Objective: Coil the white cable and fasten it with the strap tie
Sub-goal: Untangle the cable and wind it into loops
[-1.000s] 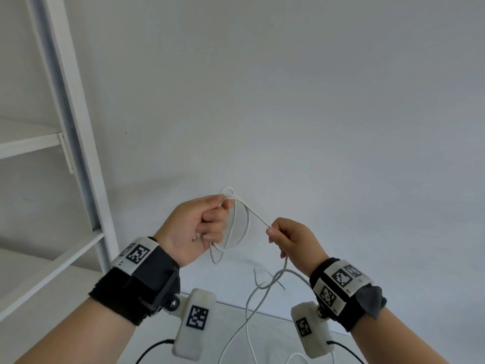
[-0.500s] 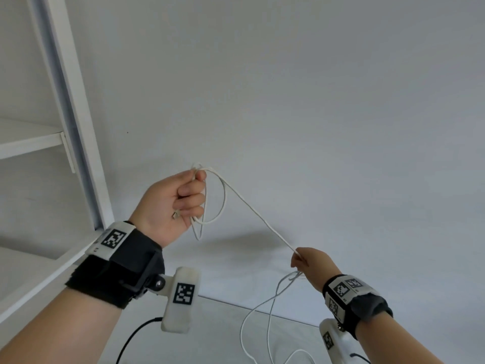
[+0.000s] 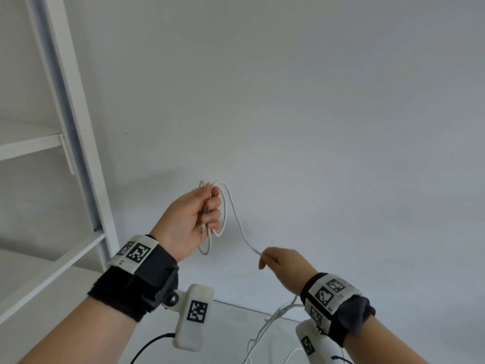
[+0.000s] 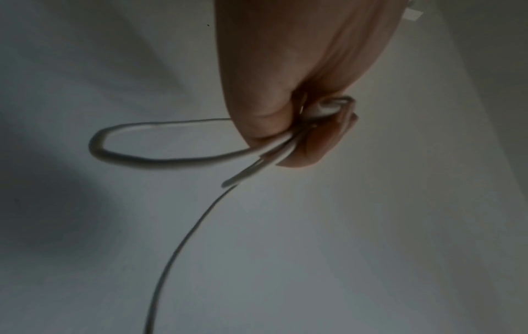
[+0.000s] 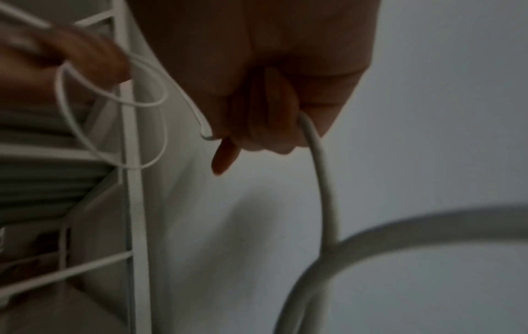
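Note:
My left hand is raised in front of the wall and grips a few loops of the thin white cable. The loops stick out above and below its curled fingers. From there the cable runs down and right to my right hand, which holds it in curled fingers, one finger hanging loose. In the right wrist view the cable leaves the fist downward. Below the right hand the slack drops toward the table. No strap tie is visible.
A white shelf frame stands at the left with shelves beside my left arm. A plain grey wall fills the background. The table edge shows at the bottom, with black camera leads hanging from the wrists.
The right hand slid down the cable and away, then came back up toward the left hand. The straight taut run between the hands has gone slack into a curve. The left hand kept its loops.

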`<state>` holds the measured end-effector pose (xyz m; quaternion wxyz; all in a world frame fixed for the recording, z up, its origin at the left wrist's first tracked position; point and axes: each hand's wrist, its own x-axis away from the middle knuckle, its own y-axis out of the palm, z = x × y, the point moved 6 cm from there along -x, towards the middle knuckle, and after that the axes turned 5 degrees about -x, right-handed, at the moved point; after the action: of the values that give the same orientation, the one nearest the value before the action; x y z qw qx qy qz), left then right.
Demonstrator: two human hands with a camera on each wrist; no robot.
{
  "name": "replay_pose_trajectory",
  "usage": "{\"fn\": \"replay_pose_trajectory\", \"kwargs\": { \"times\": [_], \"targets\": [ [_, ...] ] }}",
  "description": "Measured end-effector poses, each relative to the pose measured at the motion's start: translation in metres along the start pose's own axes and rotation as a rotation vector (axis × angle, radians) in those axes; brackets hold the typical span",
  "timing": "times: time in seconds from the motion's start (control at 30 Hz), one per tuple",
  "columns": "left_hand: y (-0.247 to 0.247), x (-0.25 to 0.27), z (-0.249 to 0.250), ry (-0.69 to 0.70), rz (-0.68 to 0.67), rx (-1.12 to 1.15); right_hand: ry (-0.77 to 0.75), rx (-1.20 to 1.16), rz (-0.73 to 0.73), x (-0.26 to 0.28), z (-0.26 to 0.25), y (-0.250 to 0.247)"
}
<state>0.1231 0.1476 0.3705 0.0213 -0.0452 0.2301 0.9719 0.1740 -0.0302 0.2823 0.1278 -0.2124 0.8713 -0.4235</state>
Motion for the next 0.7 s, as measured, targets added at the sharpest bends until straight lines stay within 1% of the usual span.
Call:
{"fn": "replay_pose_trajectory", "kwargs": {
  "times": [0.07,0.13,0.2,0.3,0.4,0.53,0.63,0.7],
  "targets": [
    [0.003,0.001,-0.002,0.002,0.020,-0.012,-0.040,0.096,-0.099,0.005,-0.010,0.012],
    [0.005,0.003,-0.005,0.007,0.029,-0.031,-0.100,0.156,-0.150,0.009,-0.021,0.020],
    [0.008,0.003,-0.010,0.007,0.009,-0.074,-0.166,0.193,-0.179,0.014,-0.033,0.024],
    [0.007,0.002,-0.017,-0.022,0.001,-0.232,-0.251,0.231,-0.189,0.020,-0.050,0.022],
    [0.004,0.003,-0.024,-0.056,-0.007,-0.376,-0.329,0.250,-0.144,0.023,-0.066,0.011],
    [0.003,0.008,-0.033,-0.120,-0.031,-0.505,-0.406,0.180,-0.006,0.028,-0.084,-0.011],
    [0.005,0.010,-0.034,-0.140,-0.027,-0.610,-0.411,0.113,0.065,0.028,-0.088,-0.022],
    [0.009,0.011,-0.035,-0.153,-0.059,-0.640,-0.386,0.116,0.102,0.027,-0.086,-0.023]
  ]
}}
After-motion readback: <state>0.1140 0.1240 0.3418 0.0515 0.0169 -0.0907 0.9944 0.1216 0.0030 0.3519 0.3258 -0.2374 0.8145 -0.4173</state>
